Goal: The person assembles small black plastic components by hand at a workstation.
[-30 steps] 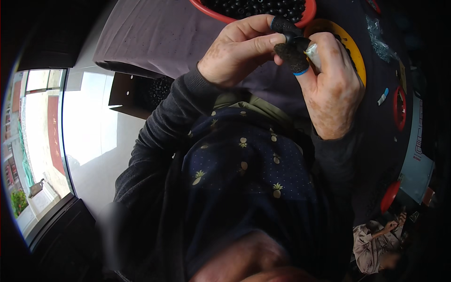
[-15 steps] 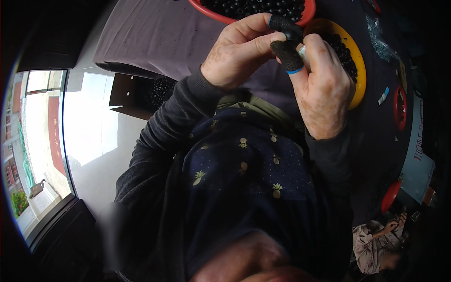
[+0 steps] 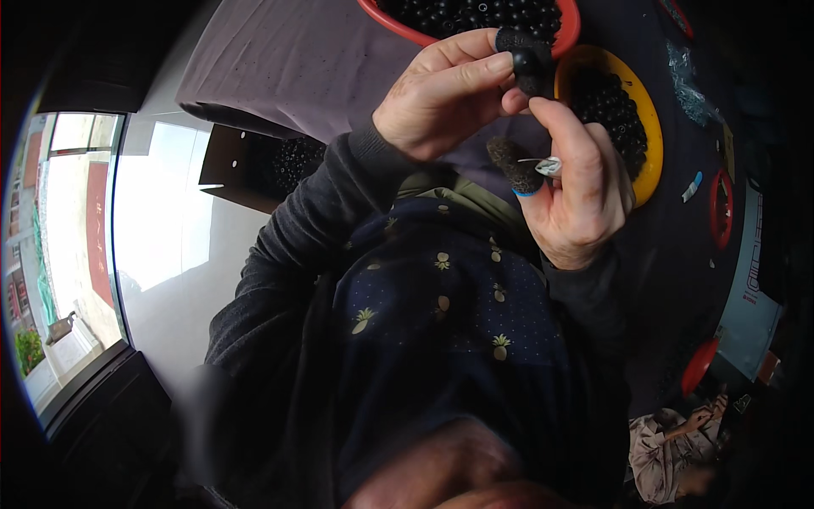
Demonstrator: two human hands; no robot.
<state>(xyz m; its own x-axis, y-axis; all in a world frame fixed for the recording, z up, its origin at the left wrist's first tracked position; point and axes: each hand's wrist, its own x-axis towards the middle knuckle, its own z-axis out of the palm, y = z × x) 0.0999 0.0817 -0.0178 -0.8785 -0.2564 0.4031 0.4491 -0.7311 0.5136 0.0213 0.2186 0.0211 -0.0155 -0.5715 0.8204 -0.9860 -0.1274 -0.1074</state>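
My left hand point(image 3: 445, 92) pinches a small round glossy black piece point(image 3: 526, 63) between the bare thumb and a finger wearing a black cover. Below and to the right, my right hand point(image 3: 583, 174) is closed on a small thin-bladed tool point(image 3: 549, 166) with a whitish, shiny grip. Its thumb wears a black fabric cover with a blue band. The right forefinger reaches up close to the left fingertips, while the blade is apart from the black piece. Behind the left hand is a red basin point(image 3: 392, 29) of similar black pieces; beside the right hand is a yellow bowl point(image 3: 653, 140) with more.
A grey-purple cloth point(image 3: 280, 64) covers the table. At the left, a cardboard box point(image 3: 233, 165) holds dark pieces. Rightward lie a clear plastic bag point(image 3: 688, 89), a blue-and-white item point(image 3: 693, 187) and red containers point(image 3: 721, 208). Another person point(image 3: 674, 454) sits at the lower right.
My right hand has moved down and away from the left; its thumb has spread from the forefinger, baring the blade. The left hand still holds the black piece, now more exposed.
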